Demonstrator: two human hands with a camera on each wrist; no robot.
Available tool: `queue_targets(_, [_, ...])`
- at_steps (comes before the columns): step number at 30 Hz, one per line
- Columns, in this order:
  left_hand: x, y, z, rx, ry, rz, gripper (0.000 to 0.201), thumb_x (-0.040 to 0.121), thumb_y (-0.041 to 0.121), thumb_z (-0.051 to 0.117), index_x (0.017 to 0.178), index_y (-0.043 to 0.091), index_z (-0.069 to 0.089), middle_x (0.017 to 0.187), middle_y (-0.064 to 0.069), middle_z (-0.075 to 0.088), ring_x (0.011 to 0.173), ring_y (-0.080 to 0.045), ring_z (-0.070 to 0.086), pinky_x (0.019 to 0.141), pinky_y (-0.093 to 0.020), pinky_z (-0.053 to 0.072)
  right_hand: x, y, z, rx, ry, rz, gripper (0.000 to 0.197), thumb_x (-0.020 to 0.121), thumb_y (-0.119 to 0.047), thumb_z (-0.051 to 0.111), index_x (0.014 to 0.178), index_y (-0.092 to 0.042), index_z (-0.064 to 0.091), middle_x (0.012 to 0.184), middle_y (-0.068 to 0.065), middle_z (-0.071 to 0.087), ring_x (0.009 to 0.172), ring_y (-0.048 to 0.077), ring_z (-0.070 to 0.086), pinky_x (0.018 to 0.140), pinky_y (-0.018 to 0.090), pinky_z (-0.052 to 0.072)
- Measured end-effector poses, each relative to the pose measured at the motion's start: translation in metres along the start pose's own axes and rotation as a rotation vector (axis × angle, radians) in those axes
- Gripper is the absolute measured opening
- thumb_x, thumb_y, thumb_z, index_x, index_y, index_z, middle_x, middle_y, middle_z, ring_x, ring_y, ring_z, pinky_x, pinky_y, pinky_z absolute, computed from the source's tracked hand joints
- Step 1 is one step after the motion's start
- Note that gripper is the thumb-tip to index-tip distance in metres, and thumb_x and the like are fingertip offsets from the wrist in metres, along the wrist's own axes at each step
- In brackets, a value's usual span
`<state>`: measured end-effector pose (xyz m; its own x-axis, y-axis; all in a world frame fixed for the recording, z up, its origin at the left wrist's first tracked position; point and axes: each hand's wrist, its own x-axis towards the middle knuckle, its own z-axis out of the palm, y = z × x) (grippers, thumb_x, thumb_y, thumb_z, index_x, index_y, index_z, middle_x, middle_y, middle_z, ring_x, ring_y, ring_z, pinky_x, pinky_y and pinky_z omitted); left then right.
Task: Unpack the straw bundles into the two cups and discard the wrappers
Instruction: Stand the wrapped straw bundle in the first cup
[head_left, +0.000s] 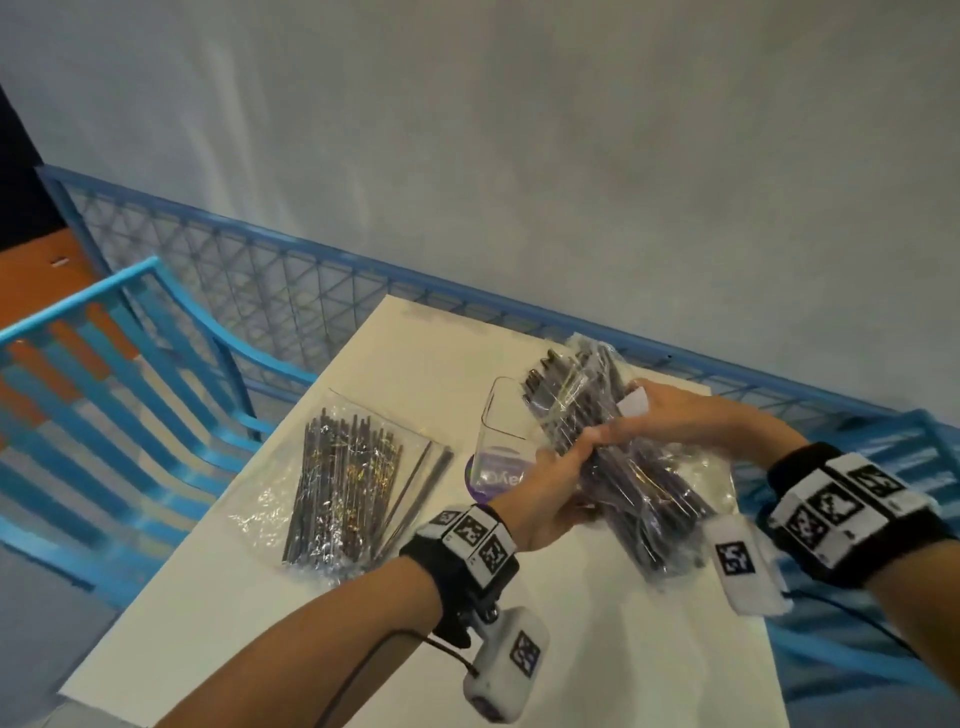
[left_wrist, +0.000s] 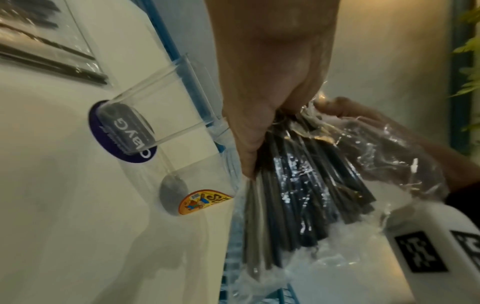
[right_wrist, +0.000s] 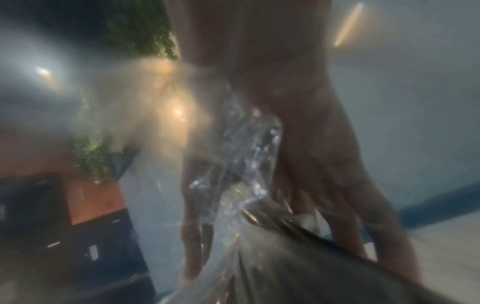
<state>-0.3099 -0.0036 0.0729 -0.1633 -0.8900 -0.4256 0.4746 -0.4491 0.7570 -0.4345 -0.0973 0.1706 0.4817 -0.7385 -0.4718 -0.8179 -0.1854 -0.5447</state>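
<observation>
Above the white table (head_left: 363, 623), both hands hold a bundle of dark straws (head_left: 634, 478) in its clear wrapper, tilted with the straw ends up and away. My left hand (head_left: 574, 460) grips its middle from the left, and my right hand (head_left: 626, 418) grips it from the right, higher up. Behind the bundle a clear cup (head_left: 504, 421) stands on a purple coaster. In the left wrist view a second clear cup (left_wrist: 200, 181) stands on an orange sticker, near the first cup (left_wrist: 161, 107). Another wrapped straw bundle (head_left: 345, 488) lies flat at the left. The right wrist view is blurred, showing fingers (right_wrist: 319, 164) on crinkled wrapper (right_wrist: 244, 164).
A blue slatted chair (head_left: 130, 395) stands left of the table. A blue mesh railing (head_left: 311, 280) runs along the table's far side in front of a pale wall. The table's right edge lies close under my right wrist.
</observation>
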Motion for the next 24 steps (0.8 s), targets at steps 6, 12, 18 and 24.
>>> queue_targets(6, [-0.006, 0.025, -0.024, 0.219, -0.193, -0.110, 0.054, 0.096, 0.043, 0.047, 0.143, 0.020, 0.035, 0.137, -0.004, 0.045, 0.122, -0.033, 0.049, 0.103, -0.046, 0.042, 0.007, -0.002, -0.007, -0.003, 0.114, 0.034, 0.048, 0.074, -0.013, 0.076, 0.112, -0.022, 0.049, 0.106, 0.004, 0.064, 0.089, 0.020, 0.066, 0.075, 0.032, 0.054])
queue_targets(12, [-0.009, 0.104, -0.071, 0.764, -0.254, -0.134, 0.060, 0.091, 0.047, 0.054, 0.129, 0.000, 0.052, 0.129, -0.019, 0.058, 0.102, -0.026, 0.067, 0.087, -0.035, 0.056, -0.006, 0.014, -0.014, 0.146, 0.203, 0.094, 0.062, 0.068, -0.023, 0.083, 0.120, -0.020, 0.049, 0.111, -0.004, 0.061, 0.094, 0.017, 0.065, 0.080, 0.031, 0.054])
queue_targets(18, [-0.006, 0.203, -0.034, 1.311, -0.076, 0.468, 0.069, 0.076, 0.053, 0.071, 0.132, 0.020, 0.047, 0.125, -0.003, 0.058, 0.116, -0.019, 0.057, 0.094, -0.033, 0.048, -0.018, 0.027, -0.011, 0.148, 0.207, 0.089, 0.056, 0.071, -0.020, 0.080, 0.121, -0.023, 0.056, 0.116, 0.002, 0.066, 0.102, 0.018, 0.065, 0.099, 0.044, 0.048])
queue_targets(24, [0.029, 0.207, 0.027, 1.766, -0.542, 0.462, 0.096, 0.061, 0.048, 0.084, 0.142, 0.031, 0.036, 0.145, 0.006, 0.044, 0.122, -0.011, 0.045, 0.104, -0.029, 0.029, -0.024, 0.008, -0.028, 0.039, 0.210, -0.034, 0.052, 0.073, -0.010, 0.078, 0.116, -0.030, 0.057, 0.109, -0.011, 0.065, 0.092, 0.003, 0.065, 0.072, 0.007, 0.047])
